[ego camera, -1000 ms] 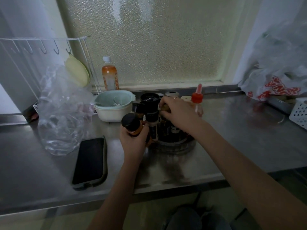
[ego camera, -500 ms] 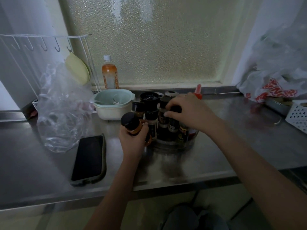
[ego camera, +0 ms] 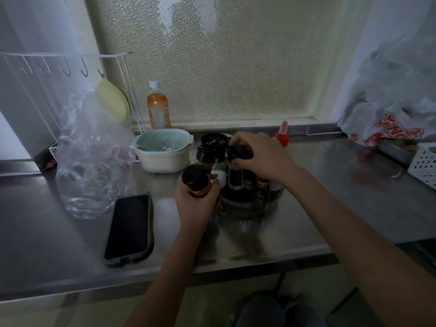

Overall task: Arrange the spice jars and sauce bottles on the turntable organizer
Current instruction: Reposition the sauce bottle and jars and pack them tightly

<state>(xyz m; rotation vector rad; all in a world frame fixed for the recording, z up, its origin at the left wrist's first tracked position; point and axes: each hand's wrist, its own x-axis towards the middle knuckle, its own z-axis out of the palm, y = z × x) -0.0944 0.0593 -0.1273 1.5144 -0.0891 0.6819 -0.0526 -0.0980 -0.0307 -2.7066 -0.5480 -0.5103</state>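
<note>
The left hand [ego camera: 197,200] is wrapped around an orange spice jar [ego camera: 197,180] with a black cap, holding it upright, just off the near-left edge of the turntable organizer [ego camera: 247,206]. The right hand [ego camera: 259,156] reaches over the turntable from the right, its fingers closed on the black cap of a tall jar [ego camera: 238,161] standing near the middle of the turntable. The held jar's long axis runs roughly vertical, its cap tipped a little toward the camera; the turntable lies immediately to its right, so the left hand is the nearer one for setting it in. A wide black-lidded jar [ego camera: 212,147] stands at the turntable's far-left side, and a red-capped squeeze bottle [ego camera: 282,135] rises behind it at the far right. In the dim light, a free slot on the near-left rim appears likely but cannot be made out for certain. Left of the turntable sit a pale bowl [ego camera: 162,149] and, nearer, a dark phone [ego camera: 128,227] on the steel counter [ego camera: 330,197].
</note>
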